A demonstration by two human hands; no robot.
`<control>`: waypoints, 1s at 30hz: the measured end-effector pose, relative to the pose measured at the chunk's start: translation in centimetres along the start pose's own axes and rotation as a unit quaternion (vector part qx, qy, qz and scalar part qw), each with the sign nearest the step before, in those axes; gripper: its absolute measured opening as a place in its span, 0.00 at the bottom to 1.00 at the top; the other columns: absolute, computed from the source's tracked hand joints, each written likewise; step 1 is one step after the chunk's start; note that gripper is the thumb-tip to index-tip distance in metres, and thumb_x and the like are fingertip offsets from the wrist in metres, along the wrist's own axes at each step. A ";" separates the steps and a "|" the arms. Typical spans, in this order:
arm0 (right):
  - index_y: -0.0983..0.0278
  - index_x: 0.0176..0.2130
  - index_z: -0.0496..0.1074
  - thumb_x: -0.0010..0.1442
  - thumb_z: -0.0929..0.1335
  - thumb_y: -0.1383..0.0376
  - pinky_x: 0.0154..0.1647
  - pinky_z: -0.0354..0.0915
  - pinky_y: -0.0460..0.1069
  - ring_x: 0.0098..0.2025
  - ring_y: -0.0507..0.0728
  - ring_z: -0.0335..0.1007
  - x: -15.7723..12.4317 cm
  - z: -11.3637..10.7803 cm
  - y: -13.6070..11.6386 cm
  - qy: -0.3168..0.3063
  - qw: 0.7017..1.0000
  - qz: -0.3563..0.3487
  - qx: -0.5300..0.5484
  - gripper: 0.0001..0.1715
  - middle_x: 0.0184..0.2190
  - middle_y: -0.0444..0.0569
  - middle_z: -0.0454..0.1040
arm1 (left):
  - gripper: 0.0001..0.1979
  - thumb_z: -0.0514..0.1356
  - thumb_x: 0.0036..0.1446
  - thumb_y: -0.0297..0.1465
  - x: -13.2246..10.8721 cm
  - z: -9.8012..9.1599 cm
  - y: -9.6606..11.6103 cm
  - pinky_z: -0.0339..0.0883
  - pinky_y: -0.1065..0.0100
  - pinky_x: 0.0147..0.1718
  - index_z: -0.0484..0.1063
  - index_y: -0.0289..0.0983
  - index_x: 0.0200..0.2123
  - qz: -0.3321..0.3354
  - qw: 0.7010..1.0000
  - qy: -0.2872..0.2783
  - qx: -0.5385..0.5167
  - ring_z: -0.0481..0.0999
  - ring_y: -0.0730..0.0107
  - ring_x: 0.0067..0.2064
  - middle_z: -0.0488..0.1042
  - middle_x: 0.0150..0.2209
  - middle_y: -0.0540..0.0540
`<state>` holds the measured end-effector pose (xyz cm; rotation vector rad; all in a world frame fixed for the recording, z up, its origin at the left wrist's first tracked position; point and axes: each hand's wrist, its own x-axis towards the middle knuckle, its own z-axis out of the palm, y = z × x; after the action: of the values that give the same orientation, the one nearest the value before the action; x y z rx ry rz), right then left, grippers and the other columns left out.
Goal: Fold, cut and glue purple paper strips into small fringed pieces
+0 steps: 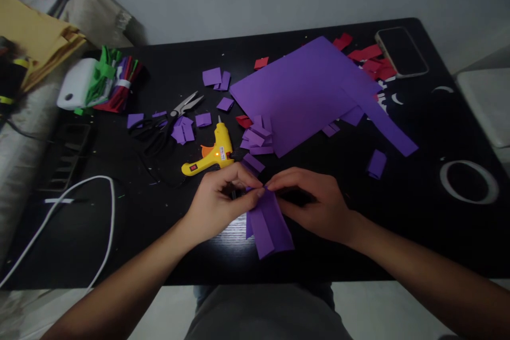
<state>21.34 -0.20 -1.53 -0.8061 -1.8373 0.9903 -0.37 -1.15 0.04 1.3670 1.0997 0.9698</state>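
Note:
Both hands meet over the near middle of the black table point(398, 212). My left hand point(221, 199) and my right hand point(311, 199) each pinch the top edge of a folded purple foam piece point(269, 226) made of overlapping strips, which hangs toward me. Just behind my left hand lies a yellow glue gun point(211, 155) with its light on. A pile of small purple foam rectangles point(257, 138) sits beside it, at the edge of a large purple foam sheet point(306, 90).
Black scissors point(167, 122) lie among purple scraps at the left. A bundle of coloured foam strips point(115, 82) and a white device point(77, 84) are at far left. Red scraps point(368, 58) and a phone point(401, 51) sit at back right. A white cable point(99, 212) loops at near left.

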 end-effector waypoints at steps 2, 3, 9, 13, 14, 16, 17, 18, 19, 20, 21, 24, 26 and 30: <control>0.60 0.44 0.79 0.64 0.75 0.72 0.42 0.81 0.49 0.40 0.55 0.85 0.0 0.0 0.0 0.000 1.000 -0.001 -0.003 0.09 0.40 0.48 0.85 | 0.05 0.69 0.58 0.23 0.0 0.0 -0.1 0.72 0.75 0.31 0.77 0.36 0.33 0.003 1.000 -0.003 0.003 0.79 0.76 0.31 0.82 0.30 0.50; 0.60 0.44 0.80 0.64 0.75 0.72 0.42 0.81 0.49 0.40 0.55 0.85 -0.1 0.0 0.0 0.000 1.000 -0.001 -0.005 0.10 0.39 0.48 0.85 | 0.04 0.69 0.59 0.24 0.0 0.0 -0.1 0.72 0.75 0.31 0.77 0.36 0.34 0.005 1.000 -0.004 0.003 0.79 0.76 0.31 0.82 0.30 0.50; 0.63 0.44 0.81 0.61 0.76 0.74 0.41 0.80 0.46 0.38 0.53 0.84 -0.2 0.1 0.2 0.007 1.000 0.012 0.007 0.12 0.39 0.49 0.85 | 0.06 0.69 0.60 0.25 0.0 -0.1 0.1 0.73 0.77 0.32 0.78 0.37 0.41 0.004 1.000 -0.008 -0.011 0.81 0.76 0.32 0.81 0.31 0.51; 0.64 0.42 0.81 0.59 0.76 0.76 0.40 0.79 0.43 0.36 0.52 0.84 -0.2 0.2 0.1 0.013 0.999 0.038 0.026 0.12 0.37 0.48 0.85 | 0.06 0.68 0.62 0.25 0.0 -0.3 0.1 0.74 0.78 0.36 0.79 0.37 0.43 0.002 1.000 -0.027 -0.004 0.83 0.77 0.35 0.84 0.34 0.51; 0.63 0.42 0.81 0.59 0.76 0.76 0.39 0.79 0.43 0.36 0.51 0.84 -0.2 0.2 0.0 0.013 0.999 0.043 0.030 0.12 0.37 0.47 0.85 | 0.06 0.68 0.62 0.25 0.0 -0.3 0.1 0.74 0.78 0.37 0.79 0.37 0.43 -0.002 0.999 -0.032 -0.002 0.83 0.77 0.36 0.84 0.35 0.50; 0.63 0.42 0.82 0.59 0.77 0.75 0.40 0.79 0.43 0.36 0.52 0.84 -0.2 0.2 0.0 0.011 0.998 0.050 0.037 0.11 0.37 0.47 0.85 | 0.06 0.68 0.63 0.27 0.0 -0.4 -0.1 0.74 0.77 0.38 0.79 0.38 0.44 -0.016 0.999 -0.045 0.001 0.83 0.76 0.38 0.84 0.36 0.50; 0.63 0.42 0.82 0.59 0.77 0.75 0.40 0.79 0.43 0.36 0.52 0.84 -0.2 0.2 0.0 0.009 0.998 0.052 0.039 0.11 0.37 0.47 0.85 | 0.06 0.68 0.63 0.27 0.0 -0.4 -0.1 0.74 0.76 0.39 0.79 0.37 0.44 -0.026 0.998 -0.051 0.004 0.83 0.75 0.38 0.84 0.37 0.49; 0.64 0.42 0.82 0.59 0.77 0.75 0.40 0.79 0.43 0.36 0.52 0.84 -0.1 0.2 0.0 0.008 0.998 0.053 0.039 0.11 0.37 0.48 0.85 | 0.05 0.68 0.64 0.29 0.0 -0.5 -0.2 0.74 0.75 0.39 0.79 0.37 0.43 -0.037 0.998 -0.057 0.010 0.82 0.75 0.38 0.83 0.37 0.49; 0.64 0.42 0.82 0.59 0.77 0.75 0.40 0.79 0.43 0.36 0.52 0.84 -0.1 0.2 0.0 0.007 0.998 0.053 0.039 0.11 0.37 0.48 0.85 | 0.04 0.68 0.64 0.30 0.1 -0.5 -0.2 0.73 0.75 0.38 0.79 0.37 0.42 -0.047 0.997 -0.063 0.019 0.81 0.75 0.37 0.83 0.36 0.49; 0.64 0.42 0.82 0.59 0.77 0.75 0.40 0.79 0.43 0.36 0.52 0.84 -0.1 0.2 0.0 0.007 0.998 0.052 0.038 0.10 0.37 0.48 0.85 | 0.05 0.68 0.64 0.32 0.1 -0.6 -0.2 0.72 0.75 0.36 0.79 0.36 0.40 -0.056 0.996 -0.068 0.033 0.80 0.75 0.36 0.82 0.35 0.50; 0.64 0.41 0.82 0.59 0.77 0.75 0.40 0.79 0.43 0.36 0.52 0.84 -0.1 0.2 0.0 0.006 0.998 0.051 0.036 0.10 0.37 0.48 0.85 | 0.06 0.68 0.65 0.33 0.1 -0.6 -0.1 0.70 0.75 0.34 0.79 0.36 0.39 -0.063 0.994 -0.075 0.051 0.78 0.76 0.34 0.81 0.34 0.50; 0.64 0.41 0.82 0.59 0.77 0.75 0.40 0.79 0.43 0.37 0.51 0.83 -0.1 0.1 0.0 0.002 0.999 0.041 0.035 0.10 0.36 0.48 0.85 | 0.08 0.66 0.66 0.35 0.1 -0.9 0.1 0.64 0.75 0.29 0.80 0.36 0.37 -0.071 0.987 -0.103 0.101 0.72 0.77 0.31 0.77 0.30 0.52; 0.65 0.41 0.82 0.60 0.77 0.75 0.40 0.79 0.43 0.37 0.51 0.83 0.0 0.1 0.0 0.001 0.999 0.034 0.035 0.10 0.36 0.48 0.85 | 0.08 0.65 0.67 0.35 0.1 -1.1 0.3 0.64 0.75 0.30 0.80 0.36 0.38 -0.063 0.984 -0.117 0.115 0.72 0.77 0.32 0.77 0.31 0.52; 0.64 0.41 0.82 0.60 0.77 0.74 0.40 0.79 0.43 0.37 0.52 0.84 0.0 0.0 -0.1 0.000 0.998 0.043 0.039 0.08 0.36 0.49 0.85 | 0.07 0.64 0.67 0.33 0.2 -1.2 0.4 0.65 0.74 0.33 0.80 0.36 0.38 -0.039 0.985 -0.124 0.115 0.73 0.76 0.33 0.77 0.31 0.52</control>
<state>21.27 -0.22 -1.44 -0.8428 -1.7645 1.1101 -1.43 -0.65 0.54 1.5719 1.0899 0.6103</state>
